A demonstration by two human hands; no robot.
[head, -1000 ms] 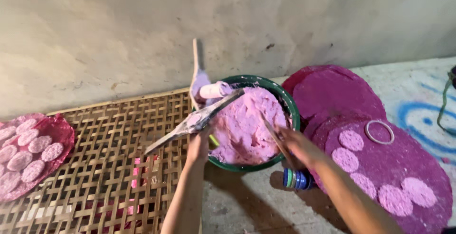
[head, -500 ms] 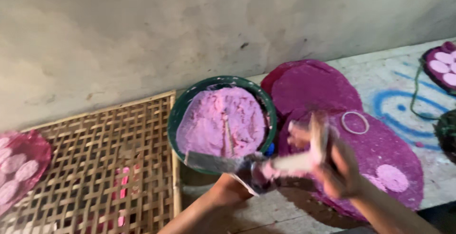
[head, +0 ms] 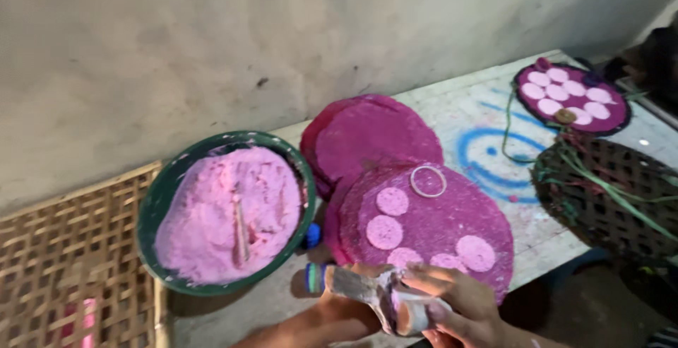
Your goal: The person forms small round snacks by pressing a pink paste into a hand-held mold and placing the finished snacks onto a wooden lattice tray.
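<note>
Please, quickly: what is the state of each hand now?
Left hand: mostly hidden behind a paste-covered tool; grip cannot be told.
Right hand: fingers curled on the same tool, holding it.

No packages, labels, signs or screens are visible. The view contains only unpackaged, unlabelled items.

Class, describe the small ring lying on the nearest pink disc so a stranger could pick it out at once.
Start at the green bowl of pink paste, then move right to the near magenta disc. On its far edge lies the thin ring. Unlike the solid pale pink patties beside it, it is an empty hoop.
</note>
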